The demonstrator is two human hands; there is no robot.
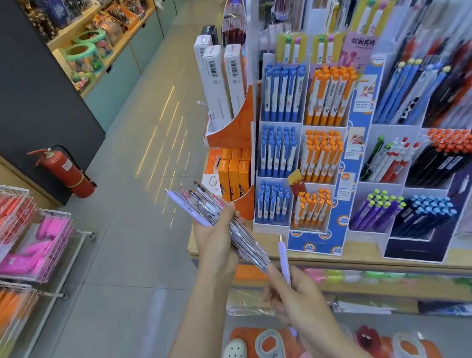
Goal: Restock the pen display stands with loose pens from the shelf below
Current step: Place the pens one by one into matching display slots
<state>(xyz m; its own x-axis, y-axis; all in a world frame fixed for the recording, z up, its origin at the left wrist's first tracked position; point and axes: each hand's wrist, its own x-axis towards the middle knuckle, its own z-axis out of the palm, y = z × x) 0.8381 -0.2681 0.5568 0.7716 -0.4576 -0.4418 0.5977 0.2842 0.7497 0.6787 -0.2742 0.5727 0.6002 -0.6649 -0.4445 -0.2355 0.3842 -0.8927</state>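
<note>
My left hand [217,242] grips a bundle of loose pens [219,219] fanned up and to the left, beside the tiered display stand [294,153] of blue and orange pens on the wooden shelf [358,262]. My right hand [298,293] pinches one lilac pen [283,257] upright, just below that stand.

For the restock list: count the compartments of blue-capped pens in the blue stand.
3, stacked in its left column: top compartment, middle compartment, bottom compartment. Orange-capped pens fill the column beside them.
</note>
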